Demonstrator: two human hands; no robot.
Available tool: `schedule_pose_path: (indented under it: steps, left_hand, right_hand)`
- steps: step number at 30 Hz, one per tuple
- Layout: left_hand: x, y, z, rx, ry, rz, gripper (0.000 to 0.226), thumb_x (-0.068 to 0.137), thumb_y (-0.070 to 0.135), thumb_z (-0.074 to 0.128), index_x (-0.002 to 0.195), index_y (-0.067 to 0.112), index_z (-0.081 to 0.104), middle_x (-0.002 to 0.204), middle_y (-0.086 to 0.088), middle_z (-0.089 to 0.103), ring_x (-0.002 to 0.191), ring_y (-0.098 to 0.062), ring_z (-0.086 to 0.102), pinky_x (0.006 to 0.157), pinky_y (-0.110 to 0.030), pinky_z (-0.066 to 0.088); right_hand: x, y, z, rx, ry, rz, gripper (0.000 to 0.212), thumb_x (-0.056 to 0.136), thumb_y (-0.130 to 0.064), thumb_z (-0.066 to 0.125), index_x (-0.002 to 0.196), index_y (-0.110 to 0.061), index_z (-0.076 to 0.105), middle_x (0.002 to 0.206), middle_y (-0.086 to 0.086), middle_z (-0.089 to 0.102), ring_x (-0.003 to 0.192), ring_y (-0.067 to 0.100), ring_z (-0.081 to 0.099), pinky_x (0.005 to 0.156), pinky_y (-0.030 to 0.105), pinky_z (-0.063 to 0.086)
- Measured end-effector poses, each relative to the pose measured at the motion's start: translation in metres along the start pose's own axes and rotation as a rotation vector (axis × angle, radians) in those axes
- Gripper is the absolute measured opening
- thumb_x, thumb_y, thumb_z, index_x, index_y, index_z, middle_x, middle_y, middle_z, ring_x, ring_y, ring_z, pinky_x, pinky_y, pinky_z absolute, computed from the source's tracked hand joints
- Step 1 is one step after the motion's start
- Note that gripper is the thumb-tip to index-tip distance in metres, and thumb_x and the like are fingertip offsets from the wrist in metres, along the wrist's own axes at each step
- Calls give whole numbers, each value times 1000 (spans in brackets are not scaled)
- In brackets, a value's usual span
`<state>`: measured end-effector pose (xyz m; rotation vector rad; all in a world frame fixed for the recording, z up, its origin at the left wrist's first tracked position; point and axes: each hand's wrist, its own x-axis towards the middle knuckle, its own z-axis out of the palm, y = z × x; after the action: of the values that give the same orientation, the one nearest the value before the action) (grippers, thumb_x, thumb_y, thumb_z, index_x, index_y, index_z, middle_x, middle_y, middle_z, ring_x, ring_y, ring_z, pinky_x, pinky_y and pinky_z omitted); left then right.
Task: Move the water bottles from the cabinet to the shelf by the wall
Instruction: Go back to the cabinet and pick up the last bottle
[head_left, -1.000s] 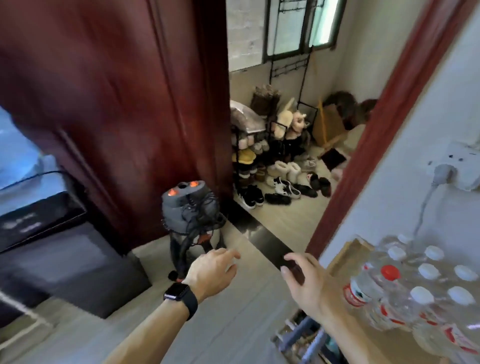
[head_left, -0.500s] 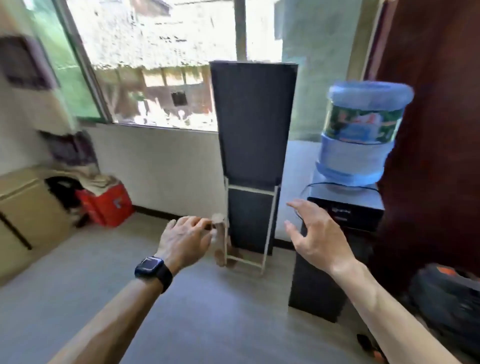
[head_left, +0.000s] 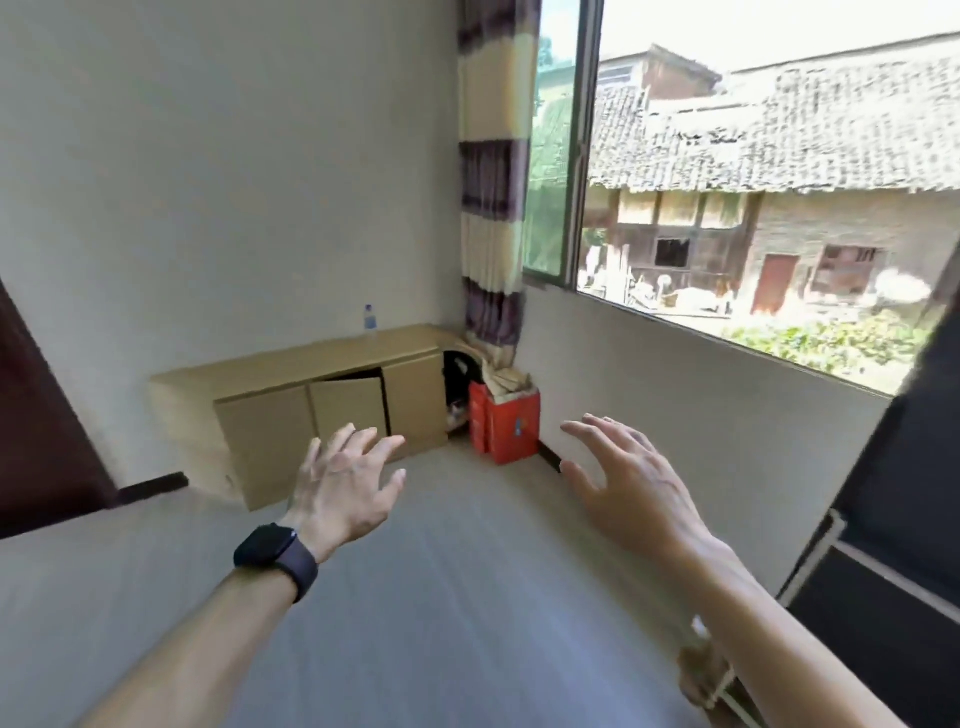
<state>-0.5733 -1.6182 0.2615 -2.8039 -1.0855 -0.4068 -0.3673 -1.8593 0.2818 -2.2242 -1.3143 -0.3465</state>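
A low light-wood cabinet (head_left: 291, 376) stands against the far wall, and its middle door (head_left: 349, 410) hangs slightly ajar. One small water bottle (head_left: 369, 318) with a blue label stands upright on the cabinet top. My left hand (head_left: 345, 486), with a dark watch on the wrist, is held out in front of me with spread fingers and holds nothing. My right hand (head_left: 626, 480) is also raised, fingers apart and empty. Both hands are well short of the cabinet. The shelf with the other bottles is out of view.
A red box (head_left: 506, 426) stuffed with papers sits in the corner right of the cabinet, below a striped curtain (head_left: 491, 171). A large window (head_left: 753, 171) fills the right wall. A tall black speaker (head_left: 893, 519) stands at the right edge, a dark door (head_left: 36, 447) at the left.
My view has swung left, from the doorway and bottle shelf, past the speaker and water dispenser, to the cabinet corner. Both hands stay raised and empty, with fingers now spread wider.
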Motion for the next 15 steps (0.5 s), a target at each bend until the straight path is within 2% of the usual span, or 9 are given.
schedule_pose_path:
  steps: [6,15]
  left_hand:
    - [91,-82,30,17,39,-156,53,95,57,39,145,43,39,154,6,39,146,-20,27,116,-46,23]
    - [216,-207,78,75,35,-343,53,94,58,40,145,41,41,150,4,45,142,-20,35,113,-41,29]
  right_hand:
    - [133,-3,77,42,-11,-115,43,96,-49,48,139,-39,49,145,-16,49,140,9,35,113,30,33]
    - [337,-35,189,50,-64,-263,41,97,-45,51,136,-35,54,144,-12,53,140,14,37,114,33,32]
